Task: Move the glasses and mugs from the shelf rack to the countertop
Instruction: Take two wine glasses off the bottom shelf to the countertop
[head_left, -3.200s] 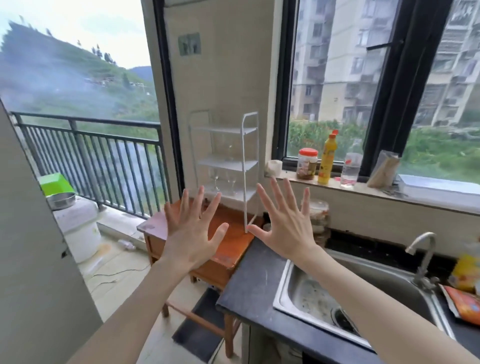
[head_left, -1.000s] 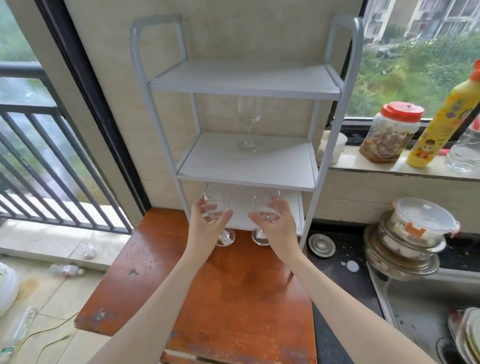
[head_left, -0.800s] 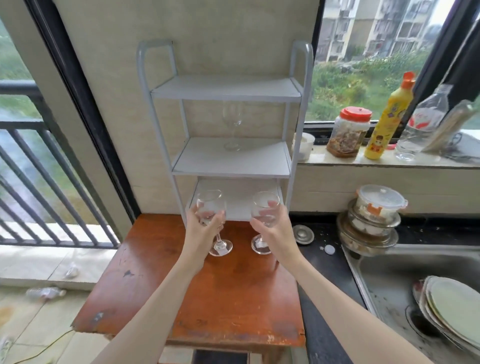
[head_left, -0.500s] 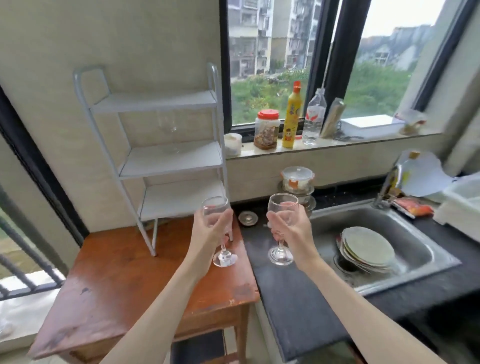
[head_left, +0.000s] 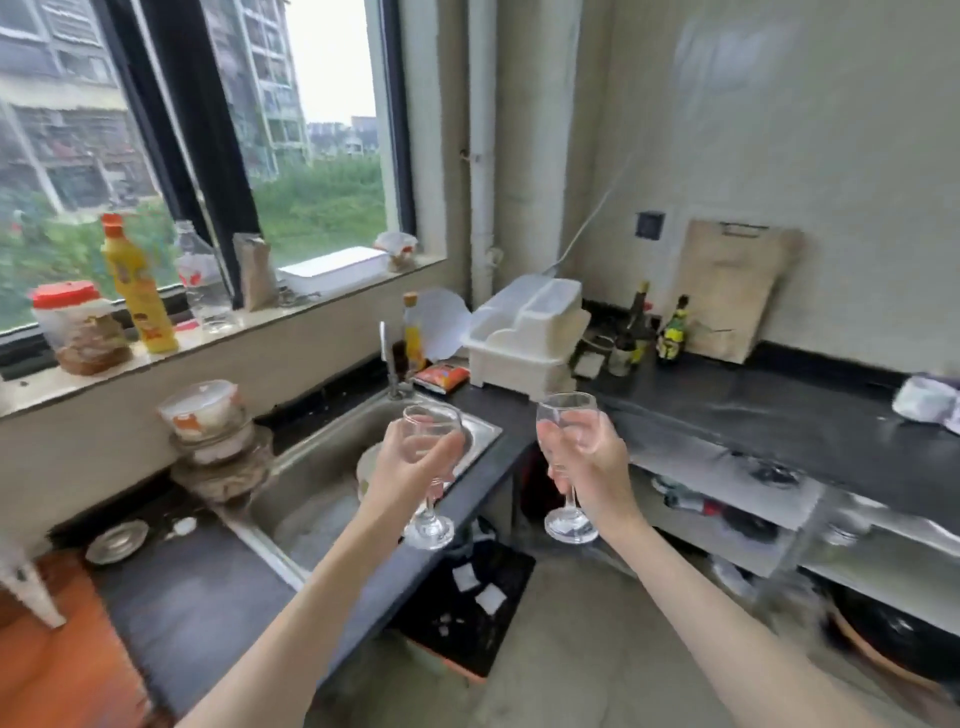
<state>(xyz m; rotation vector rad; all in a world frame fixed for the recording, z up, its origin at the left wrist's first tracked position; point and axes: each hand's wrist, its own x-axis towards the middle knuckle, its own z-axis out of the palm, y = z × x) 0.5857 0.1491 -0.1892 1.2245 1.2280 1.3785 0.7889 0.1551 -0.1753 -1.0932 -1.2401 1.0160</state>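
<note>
Clear glass is showing twice: two stemmed wine glasses are being held upright in the air, one per hand. The left hand (head_left: 410, 475) is curling its fingers (head_left: 451, 453) round the bowl of the left wine glass (head_left: 430, 467), over the steel sink (head_left: 332, 499). The right hand (head_left: 589, 465) is wrapping the bowl of the right wine glass (head_left: 569, 457), its stem half hidden by the palm, hanging before the black tabletop (head_left: 769, 410). One white rack leg (head_left: 23, 590) is peeking in at the left edge, the rest cut off. Motion blur is smearing the lower shelves.
</note>
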